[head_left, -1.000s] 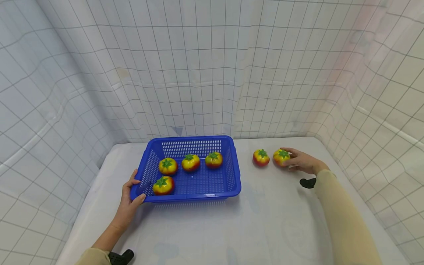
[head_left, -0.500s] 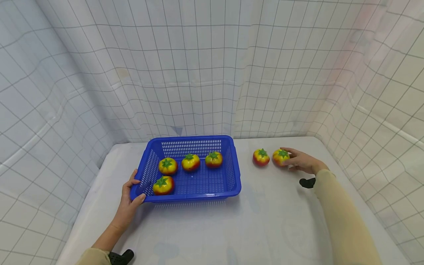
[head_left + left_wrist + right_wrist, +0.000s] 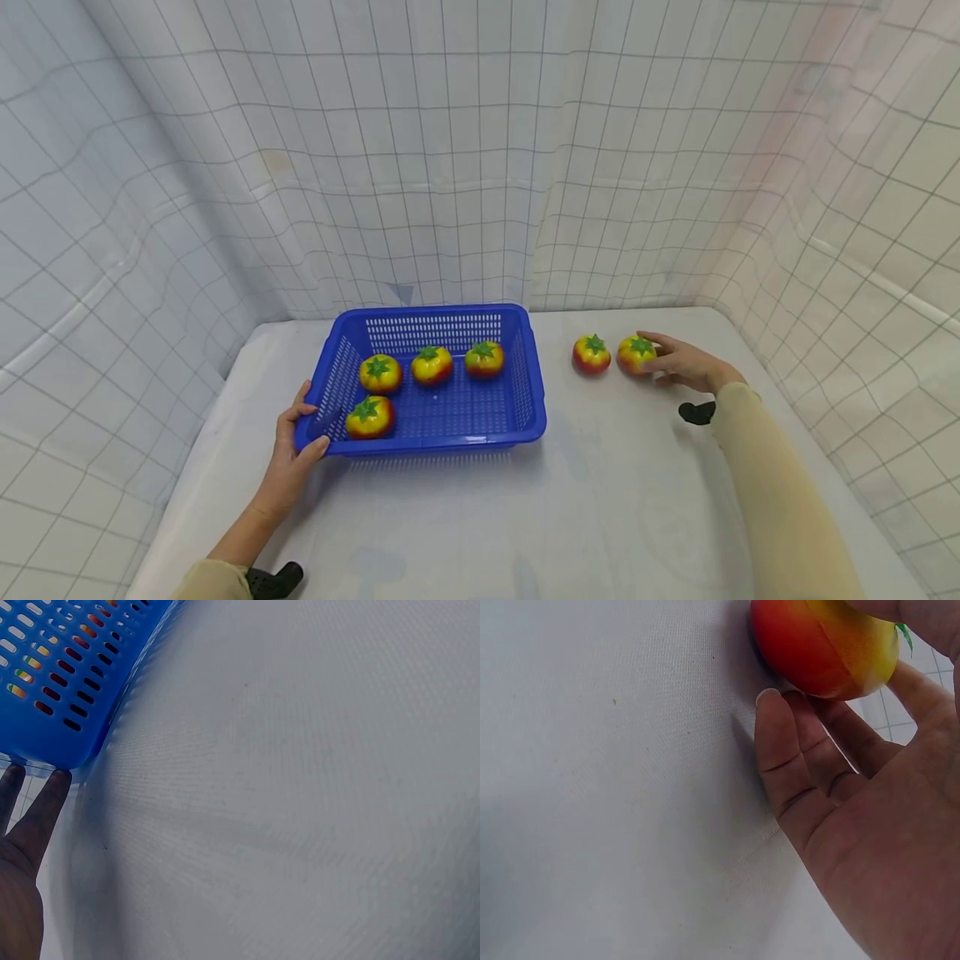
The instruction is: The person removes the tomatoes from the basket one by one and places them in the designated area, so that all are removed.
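My left hand [image 3: 288,460] holds the near left corner of a blue plastic basket [image 3: 442,447], thumb at the front rim and fingers at the left side. In the left wrist view, two fingertips [image 3: 56,780] meet the corner of the slotted basket. At the right of the table my right hand [image 3: 686,367] grips a red-and-yellow, tomato-like fruit [image 3: 632,356] with a green leafy cap. The right wrist view shows its thumb over this fruit [image 3: 829,652] and its fingers around the other side. A similar fruit [image 3: 591,357] sits just left of it.
Several matching fruits lie in the basket, one [image 3: 371,418] near its front left corner and another [image 3: 484,360] towards the back right. A white cloth [image 3: 585,500] covers the table. White curtains [image 3: 442,167] with a grid pattern enclose the back and sides.
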Action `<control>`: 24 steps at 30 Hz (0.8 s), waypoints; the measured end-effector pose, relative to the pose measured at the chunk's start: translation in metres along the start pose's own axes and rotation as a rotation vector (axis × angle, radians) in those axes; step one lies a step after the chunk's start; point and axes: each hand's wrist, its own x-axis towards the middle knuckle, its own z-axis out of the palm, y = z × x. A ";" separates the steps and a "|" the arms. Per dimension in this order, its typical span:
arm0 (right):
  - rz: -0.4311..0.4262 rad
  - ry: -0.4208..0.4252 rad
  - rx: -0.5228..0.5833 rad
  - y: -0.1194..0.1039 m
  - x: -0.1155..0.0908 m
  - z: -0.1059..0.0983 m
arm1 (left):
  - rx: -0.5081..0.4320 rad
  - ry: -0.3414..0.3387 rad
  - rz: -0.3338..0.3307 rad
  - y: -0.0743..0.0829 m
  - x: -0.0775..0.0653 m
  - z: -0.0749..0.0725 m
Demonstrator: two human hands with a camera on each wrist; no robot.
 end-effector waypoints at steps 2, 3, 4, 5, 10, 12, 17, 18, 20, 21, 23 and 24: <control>0.000 -0.002 -0.007 0.000 -0.001 -0.001 | -0.003 -0.001 0.004 0.001 0.001 0.000; 0.001 -0.004 -0.008 0.000 -0.001 -0.002 | -0.004 -0.001 0.005 0.001 0.001 0.000; 0.002 -0.004 -0.010 0.000 -0.001 -0.002 | -0.005 -0.002 0.004 0.001 0.001 0.000; 0.002 -0.007 -0.011 0.000 -0.002 -0.002 | -0.004 -0.003 0.004 0.002 0.001 0.000; 0.002 -0.021 -0.020 0.000 -0.008 -0.006 | -0.009 -0.006 -0.003 0.001 0.000 0.000; -0.007 -0.026 -0.029 -0.001 -0.012 -0.008 | -0.014 -0.006 -0.001 0.000 0.000 0.000; -0.029 -0.007 -0.039 -0.005 -0.025 -0.016 | -0.021 -0.002 0.007 -0.001 0.001 0.000; -0.036 0.000 -0.040 -0.005 -0.028 -0.017 | -0.019 0.000 0.006 -0.001 0.001 0.000; -0.050 0.018 -0.039 -0.007 -0.034 -0.019 | -0.021 0.000 0.004 -0.001 0.001 0.000; -0.060 0.029 -0.041 -0.008 -0.036 -0.020 | -0.019 0.000 0.002 -0.001 0.001 0.000; -0.087 0.048 -0.048 -0.011 -0.042 -0.022 | -0.020 -0.001 0.002 0.000 0.000 0.001; -0.100 0.059 -0.048 -0.012 -0.044 -0.022 | -0.023 -0.003 0.004 0.000 -0.001 0.001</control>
